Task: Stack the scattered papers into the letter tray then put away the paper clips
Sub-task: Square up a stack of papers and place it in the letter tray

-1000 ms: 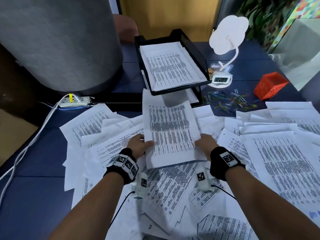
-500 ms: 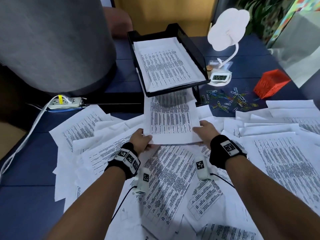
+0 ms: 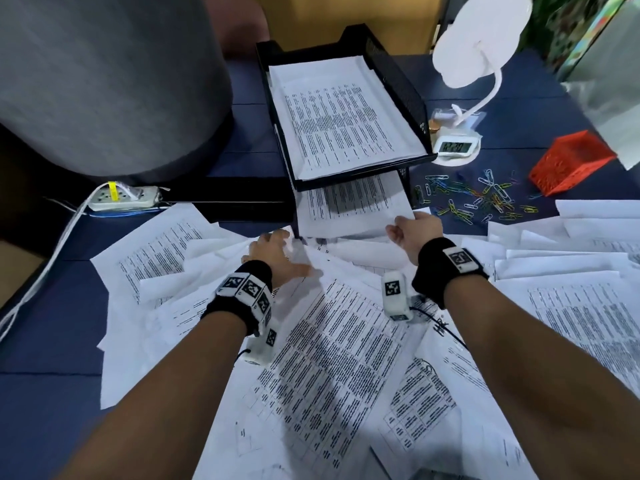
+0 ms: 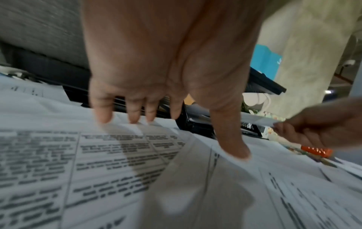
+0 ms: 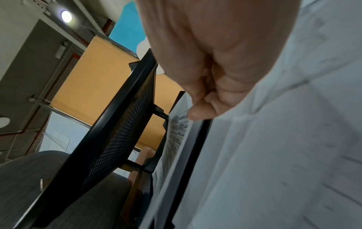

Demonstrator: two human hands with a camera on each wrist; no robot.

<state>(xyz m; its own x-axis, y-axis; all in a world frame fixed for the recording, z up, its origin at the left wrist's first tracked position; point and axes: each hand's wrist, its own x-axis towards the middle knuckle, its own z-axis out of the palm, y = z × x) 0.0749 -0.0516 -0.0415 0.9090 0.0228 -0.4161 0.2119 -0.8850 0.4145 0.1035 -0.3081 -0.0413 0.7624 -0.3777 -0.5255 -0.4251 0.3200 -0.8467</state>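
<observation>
While right hand [image 3: 417, 233] pinches the printed white sheet [image 3: 353, 206] half inside the black mesh letter tray [image 3: 391, 74], left hand [image 3: 277, 252] rests open-fingered on loose papers [image 3: 329, 358] before it.

Office desk: black letter tray [image 3: 398, 84] far centre, printed papers [image 3: 329, 358] spread near, paper clips [image 3: 478, 199], desk lamp [image 3: 478, 53] and power strip [image 3: 121, 199] beside.

The letter tray [image 3: 391, 69] is made of black metal mesh with tiny holes, and its rim looks smooth and a bit shiny. The papers [image 3: 332, 358] are thin, white and matt, with dark print. The table [image 3: 45, 403] is covered in a dull blue surface. The paper clips [image 3: 481, 199] are thin wire in bright colours. The orange basket [image 3: 568, 164] looks like plastic with small holes. The white lamp [image 3: 481, 39] looks smooth, like plastic.
</observation>
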